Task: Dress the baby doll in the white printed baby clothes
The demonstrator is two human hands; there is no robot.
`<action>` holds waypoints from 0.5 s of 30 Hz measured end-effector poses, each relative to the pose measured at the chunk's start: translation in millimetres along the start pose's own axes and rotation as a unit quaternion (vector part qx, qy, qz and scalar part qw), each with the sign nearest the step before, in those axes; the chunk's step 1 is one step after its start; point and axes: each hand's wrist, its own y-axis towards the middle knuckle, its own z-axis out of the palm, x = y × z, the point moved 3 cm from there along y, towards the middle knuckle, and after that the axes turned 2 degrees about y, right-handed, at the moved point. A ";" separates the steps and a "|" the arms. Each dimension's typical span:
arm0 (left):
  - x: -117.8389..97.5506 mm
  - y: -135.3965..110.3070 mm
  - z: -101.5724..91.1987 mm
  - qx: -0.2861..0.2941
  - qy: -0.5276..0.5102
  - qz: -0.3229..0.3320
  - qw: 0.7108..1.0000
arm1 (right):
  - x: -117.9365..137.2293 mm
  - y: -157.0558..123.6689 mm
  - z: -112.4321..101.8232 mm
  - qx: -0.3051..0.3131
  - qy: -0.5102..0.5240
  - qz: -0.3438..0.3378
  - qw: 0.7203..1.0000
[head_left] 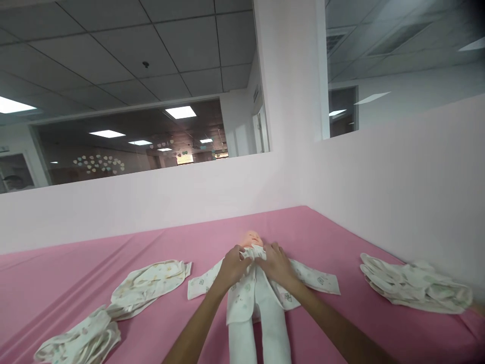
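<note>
A baby doll (252, 238) lies on its back, its head toward the wall and its legs in white trousers (273, 323). A white printed baby shirt (242, 296) is on its upper body, sleeves spread out to both sides and the front partly apart. My left hand (234, 265) is closed on the shirt's edge near the neck, thumb pointing inward. On the other side of the neckline, my right hand (278, 263) pinches the opposite front edge. The fingertips of both hands are partly hidden by the hands themselves.
A pink sheet (151, 333) covers the surface, which meets white walls at the back and right. Folded baby clothes (151, 283) lie to the left, with a crumpled garment (83, 338) nearer. Another folded pile (417, 285) is at right, beside a blurred skin-toned shape at the frame's edge.
</note>
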 end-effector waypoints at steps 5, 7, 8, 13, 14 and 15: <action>-2.7 22.7 15.7 -0.036 0.131 0.003 0.991 | -8.4 -72.7 2.2 0.000 -0.146 -0.029 0.989; -5.8 31.3 23.6 -0.036 0.159 -0.001 0.987 | -10.2 -90.1 5.2 0.005 -0.155 -0.040 0.987; -7.0 35.6 26.8 -0.036 0.170 -0.004 0.985 | -9.2 -94.8 5.4 0.006 -0.151 -0.045 0.987; -7.7 52.7 32.4 -0.039 0.198 -0.010 0.979 | 12.0 -99.9 -2.4 0.071 -0.017 -0.041 0.996; -6.6 54.9 31.8 -0.040 0.198 -0.007 0.979 | 17.5 -100.8 -4.2 0.091 0.024 -0.035 0.995; -5.1 56.8 30.9 -0.041 0.197 -0.006 0.979 | 22.5 -101.5 -5.6 0.112 0.064 -0.032 0.991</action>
